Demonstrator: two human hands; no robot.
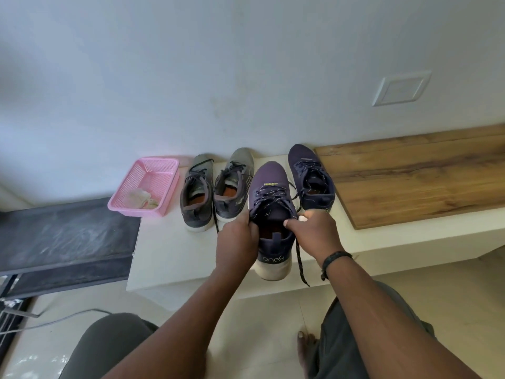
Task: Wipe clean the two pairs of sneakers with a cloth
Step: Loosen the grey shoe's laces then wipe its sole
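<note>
Hands grip my navy sneaker [269,203]: left hand [238,239] and right hand [314,232] each clamped on its collar; I'd fetch the cloth [139,198] next.

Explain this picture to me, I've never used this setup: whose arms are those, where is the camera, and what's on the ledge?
There is no machine: the one picture comes from a camera worn on a person's head, looking down at their bare arms. The left hand and right hand grip the collar of a navy sneaker, one on each side. Its mate stands on the white ledge beside a wooden board. Left of them stands the grey pair, then a pink basket holding a crumpled cloth. Neither hand holds the cloth.
</note>
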